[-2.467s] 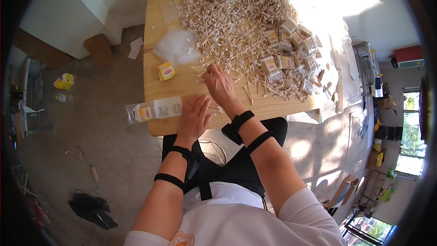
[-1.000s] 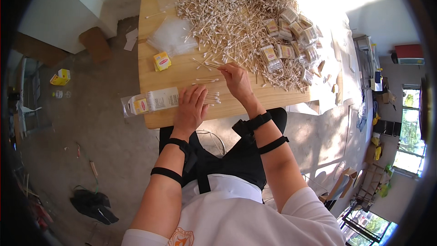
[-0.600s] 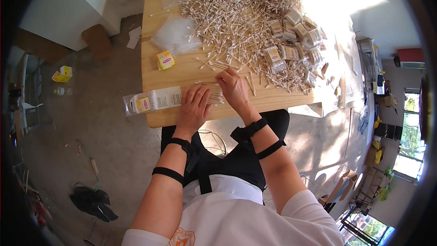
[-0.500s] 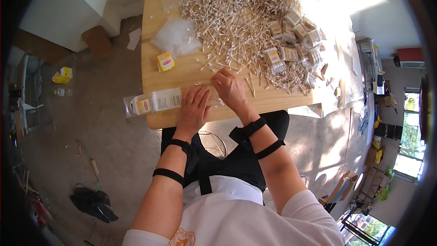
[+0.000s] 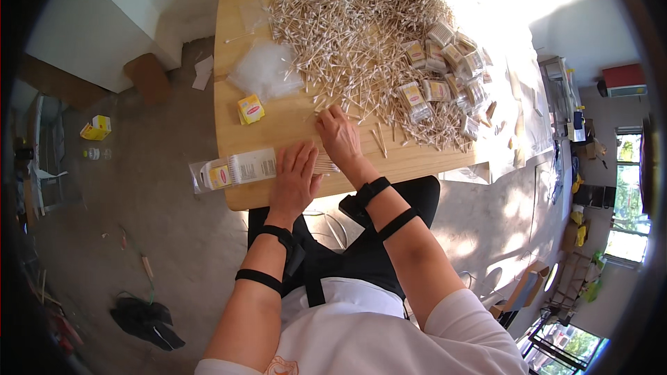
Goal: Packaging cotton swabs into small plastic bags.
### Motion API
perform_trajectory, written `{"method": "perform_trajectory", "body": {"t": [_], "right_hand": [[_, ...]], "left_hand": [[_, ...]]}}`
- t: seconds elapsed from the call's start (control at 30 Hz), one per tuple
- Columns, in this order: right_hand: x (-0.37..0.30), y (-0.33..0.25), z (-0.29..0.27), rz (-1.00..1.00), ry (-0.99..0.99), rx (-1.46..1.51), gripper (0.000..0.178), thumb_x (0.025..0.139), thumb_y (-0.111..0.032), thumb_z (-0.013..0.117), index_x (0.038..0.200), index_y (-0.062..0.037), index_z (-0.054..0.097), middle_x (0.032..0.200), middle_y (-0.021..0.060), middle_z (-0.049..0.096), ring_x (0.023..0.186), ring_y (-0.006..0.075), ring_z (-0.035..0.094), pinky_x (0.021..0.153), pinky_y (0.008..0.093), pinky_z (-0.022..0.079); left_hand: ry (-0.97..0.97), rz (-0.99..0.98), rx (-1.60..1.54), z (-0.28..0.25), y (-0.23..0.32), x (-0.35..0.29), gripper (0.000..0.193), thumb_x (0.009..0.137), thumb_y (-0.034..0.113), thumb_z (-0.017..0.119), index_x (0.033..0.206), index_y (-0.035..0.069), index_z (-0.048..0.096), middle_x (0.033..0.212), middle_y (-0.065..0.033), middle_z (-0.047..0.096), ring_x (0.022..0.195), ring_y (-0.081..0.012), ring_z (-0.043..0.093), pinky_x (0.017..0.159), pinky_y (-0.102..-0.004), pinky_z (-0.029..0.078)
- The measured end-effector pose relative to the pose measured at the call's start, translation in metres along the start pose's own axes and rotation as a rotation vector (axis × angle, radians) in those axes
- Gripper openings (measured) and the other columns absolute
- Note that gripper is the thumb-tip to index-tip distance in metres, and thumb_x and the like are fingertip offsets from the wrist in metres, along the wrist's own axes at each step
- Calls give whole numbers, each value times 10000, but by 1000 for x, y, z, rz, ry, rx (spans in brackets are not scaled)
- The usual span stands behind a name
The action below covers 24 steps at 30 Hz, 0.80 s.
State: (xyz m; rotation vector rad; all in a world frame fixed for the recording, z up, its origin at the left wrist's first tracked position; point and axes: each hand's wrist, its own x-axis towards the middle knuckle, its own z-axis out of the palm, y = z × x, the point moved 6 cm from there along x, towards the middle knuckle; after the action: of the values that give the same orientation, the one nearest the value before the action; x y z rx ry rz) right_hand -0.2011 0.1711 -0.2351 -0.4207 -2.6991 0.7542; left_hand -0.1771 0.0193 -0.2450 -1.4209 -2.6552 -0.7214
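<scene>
My left hand point(image 5: 295, 175) lies with its fingers stretched out over the right end of a clear printed packet point(image 5: 251, 166), which has a yellow label card point(image 5: 219, 176) at its left end. From under that palm, a row of cotton swabs point(image 5: 325, 164) sticks out to the right. Farther up, my right hand point(image 5: 340, 137) has its fingers curled together at loose swabs by the near edge of a big heap of cotton swabs point(image 5: 361, 35). Whatever is between those fingertips is too small to make out.
Filled swab packs point(image 5: 415, 101) are piled at the heap's right side. Clear plastic bags point(image 5: 265, 69) and a stack of yellow cards point(image 5: 251, 109) lie on the left of the wooden table point(image 5: 278, 128). A yellow box point(image 5: 96, 128) is on the floor.
My right hand has moved slightly up and left, away from the swabs beside my left hand, toward the loose ones. The left hand stays on the packet; the view has shifted a little.
</scene>
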Motion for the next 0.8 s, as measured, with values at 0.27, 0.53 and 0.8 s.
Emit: {"method": "perform_trajectory", "body": {"t": [0.27, 0.53, 0.8], "right_hand": [[-26, 23, -28, 111, 33, 21, 105, 904, -170, 630, 952, -77, 636, 982, 111, 608, 828, 355, 653, 680, 462, 521], [-14, 12, -12, 17, -63, 8, 101, 896, -136, 621, 975, -83, 653, 955, 102, 604, 845, 330, 652, 698, 442, 523], [27, -27, 12, -474, -226, -166, 73, 828, -99, 583, 896, -79, 602, 959, 116, 550, 921, 306, 607, 745, 407, 516]], "left_hand": [[-14, 1, 34, -1, 2, -1, 596, 857, 283, 674, 1363, 14, 509, 1458, -93, 458, 1370, -270, 396, 1183, -508, 274], [13, -2, 10, -3, 0, -1, 595, 852, 279, 679, 1360, 16, 514, 1456, -91, 463, 1367, -270, 402, 1185, -513, 280], [20, 9, 23, 2, -1, -1, 594, 861, 288, 680, 1364, 18, 513, 1481, -91, 435, 1372, -279, 399, 1177, -518, 290]]}}
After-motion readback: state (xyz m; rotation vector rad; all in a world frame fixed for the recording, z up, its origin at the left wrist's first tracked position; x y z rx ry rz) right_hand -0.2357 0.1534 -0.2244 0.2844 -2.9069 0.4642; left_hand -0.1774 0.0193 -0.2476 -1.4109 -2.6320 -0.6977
